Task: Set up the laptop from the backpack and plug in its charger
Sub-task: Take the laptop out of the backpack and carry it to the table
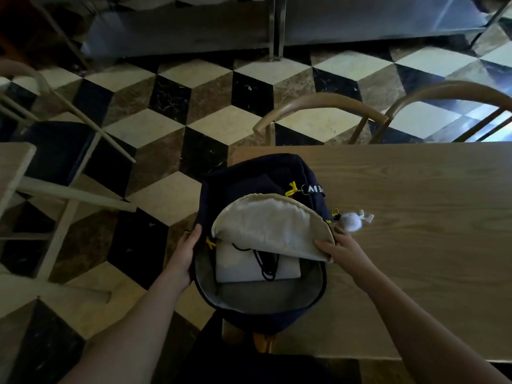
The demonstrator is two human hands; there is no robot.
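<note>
A dark navy backpack (249,176) lies on the left end of the wooden table (415,217), unzipped, its cream-lined flap (266,228) folded up. Inside lies a silver laptop (235,268) with a black charger cable (267,266) coiled on top; the flap hides the laptop's far part. My left hand (185,249) grips the backpack's left rim. My right hand (342,249) pinches the flap's right edge and holds it lifted.
A white fluffy keychain (353,220) hangs from the bag onto the table. Two wooden chairs (318,106) stand behind the table. Another table (13,167) and chair are at the left, over a checkered tile floor.
</note>
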